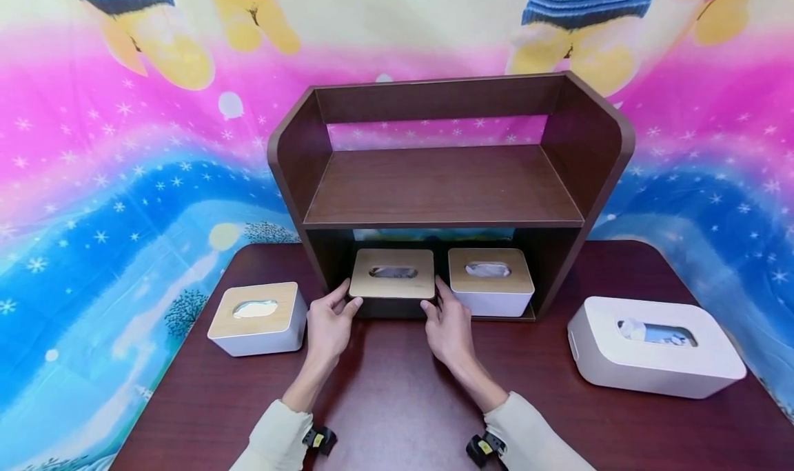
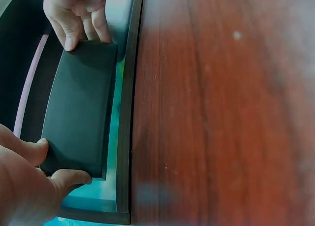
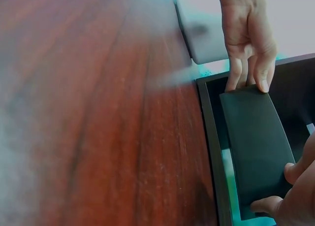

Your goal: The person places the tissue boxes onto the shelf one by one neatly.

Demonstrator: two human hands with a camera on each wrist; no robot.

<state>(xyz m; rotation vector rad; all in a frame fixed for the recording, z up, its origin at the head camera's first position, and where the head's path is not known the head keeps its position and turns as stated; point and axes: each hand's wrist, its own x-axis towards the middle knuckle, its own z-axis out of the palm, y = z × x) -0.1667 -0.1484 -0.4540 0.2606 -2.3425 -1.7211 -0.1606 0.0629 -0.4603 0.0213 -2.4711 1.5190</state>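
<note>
At the front edge of the lower compartment of a dark-brown wooden shelf (image 1: 443, 185), a black rectangular tissue box with a pale wooden lid (image 1: 392, 286) is held at its two ends by the left hand (image 1: 329, 325) and the right hand (image 1: 449, 326).

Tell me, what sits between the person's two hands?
The head view shows a dark tissue box with a light wood-coloured lid between the left hand and right hand, which hold its opposite ends.
</note>
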